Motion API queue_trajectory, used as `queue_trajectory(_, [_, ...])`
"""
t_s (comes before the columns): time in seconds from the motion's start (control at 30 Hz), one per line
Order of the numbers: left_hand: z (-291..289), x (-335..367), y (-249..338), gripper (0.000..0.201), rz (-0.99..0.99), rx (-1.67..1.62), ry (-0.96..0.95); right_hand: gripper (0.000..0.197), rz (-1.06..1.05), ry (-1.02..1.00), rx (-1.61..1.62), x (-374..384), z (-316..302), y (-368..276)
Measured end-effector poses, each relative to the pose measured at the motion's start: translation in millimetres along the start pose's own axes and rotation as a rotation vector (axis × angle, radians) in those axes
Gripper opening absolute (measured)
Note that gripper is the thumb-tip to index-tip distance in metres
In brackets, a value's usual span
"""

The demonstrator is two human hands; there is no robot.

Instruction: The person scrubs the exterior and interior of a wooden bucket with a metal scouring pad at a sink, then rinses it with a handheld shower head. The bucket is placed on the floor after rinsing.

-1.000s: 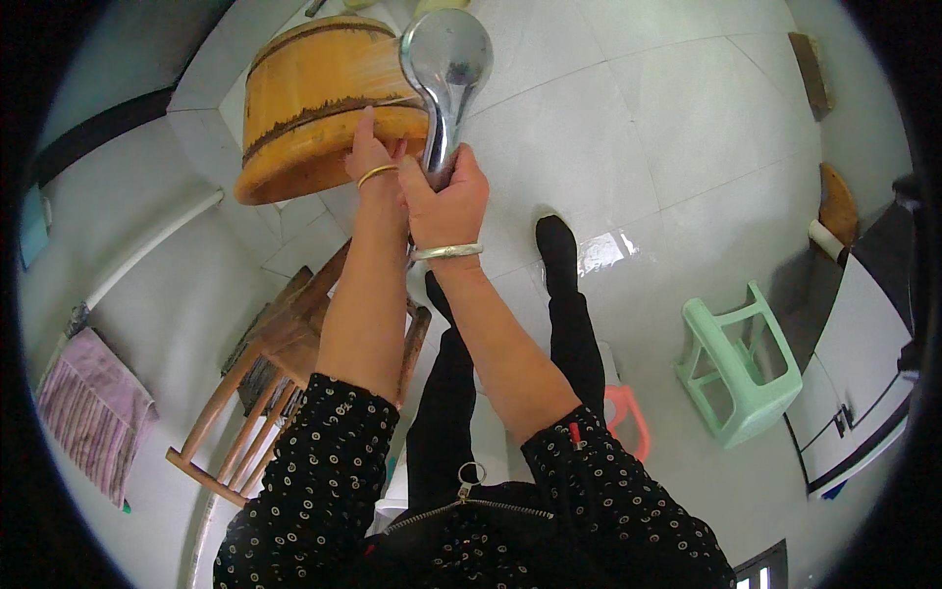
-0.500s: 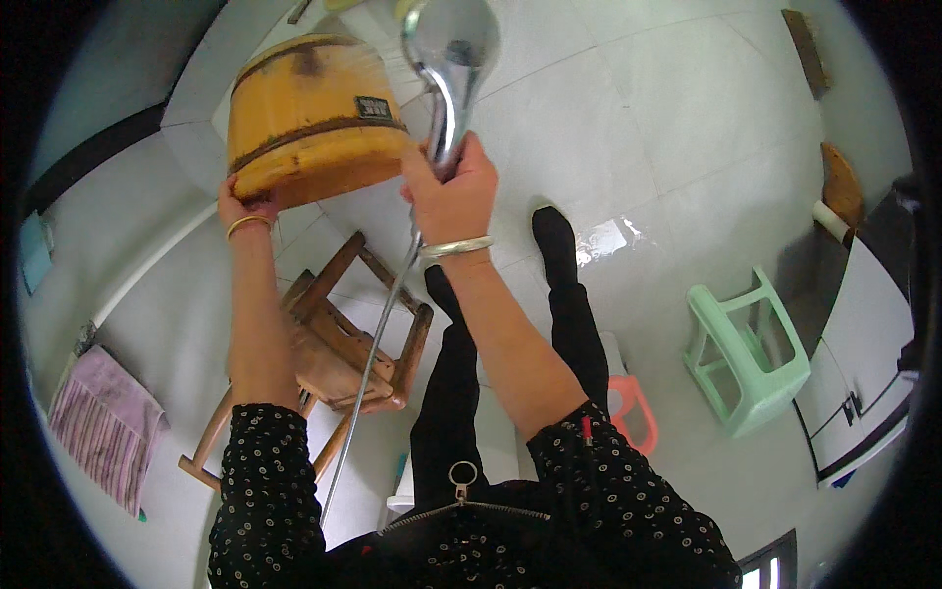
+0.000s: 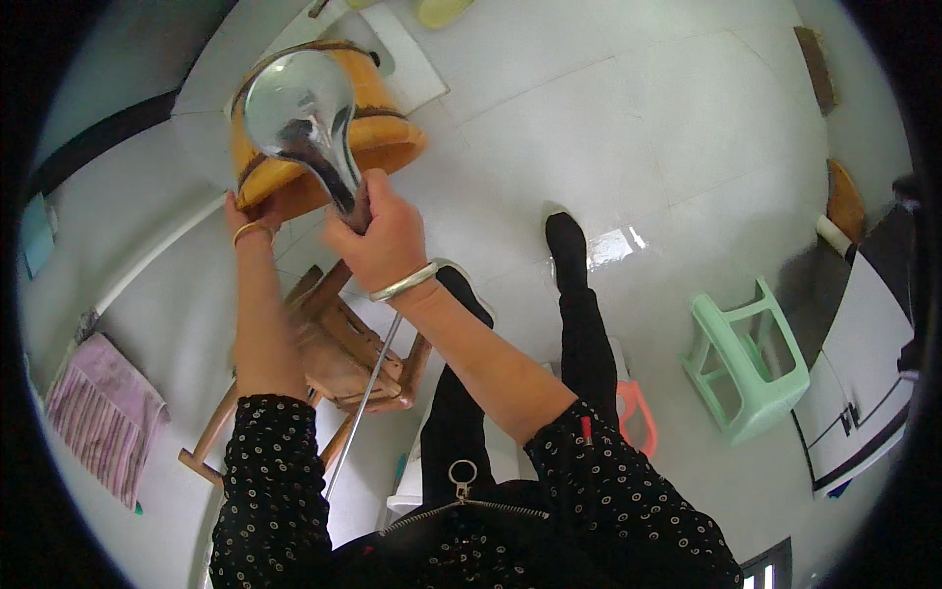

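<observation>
A yellow wooden bucket (image 3: 388,133) with dark hoops is held up tilted at the upper left, its open side turned partly toward me. My left hand (image 3: 255,214) is closed on the bucket's near rim, some fingers hidden behind it. My right hand (image 3: 388,238) is wrapped round the handle of a chrome shower head (image 3: 294,103). The shower head overlaps the bucket in the head view; whether they touch I cannot tell. From below my right hand a thin metal hose (image 3: 365,417) runs down toward my body.
A wooden chair (image 3: 339,348) stands under my forearms. Further right are a green plastic stool (image 3: 751,363), a coral-coloured plastic item (image 3: 638,417) and a white cabinet (image 3: 854,363). At left a striped purple towel (image 3: 108,417) hangs near a white pipe (image 3: 162,253). A wet patch (image 3: 610,245) shines on the tiles.
My right hand has swung left with the shower head, from beside the bucket to across it. The bucket has turned so its opening shows more at the right.
</observation>
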State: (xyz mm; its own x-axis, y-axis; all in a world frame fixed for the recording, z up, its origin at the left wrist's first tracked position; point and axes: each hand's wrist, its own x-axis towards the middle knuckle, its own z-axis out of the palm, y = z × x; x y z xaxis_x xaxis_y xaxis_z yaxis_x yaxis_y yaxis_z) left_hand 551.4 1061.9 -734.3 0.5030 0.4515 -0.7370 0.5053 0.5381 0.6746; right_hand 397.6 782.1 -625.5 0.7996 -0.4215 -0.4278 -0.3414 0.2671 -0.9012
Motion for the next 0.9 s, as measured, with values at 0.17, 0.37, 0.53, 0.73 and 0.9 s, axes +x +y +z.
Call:
queue_trajectory(0.17, [26,-16,-4,0.04,0.077,0.023,0.099,0.03,-0.01,-0.033,-0.036,0,4,6])
queue_trajectory(0.37, [67,-90,-44,0.039,0.022,0.006,-0.142,0.03,0.068,0.088,0.014,3,5,0])
queue_trajectory(0.53, [108,-113,-83,0.043,-0.063,0.075,-0.117,0.035,0.059,0.042,0.073,1,7,1])
queue_trajectory(0.73, [92,-114,-79,0.055,-0.193,-0.013,-0.233,0.025,0.152,0.268,0.21,-9,-22,22])
queue_trajectory(0.9, [51,-144,-51,0.054,0.52,1.241,-0.356,0.019,0.375,0.416,0.594,-16,-39,46])
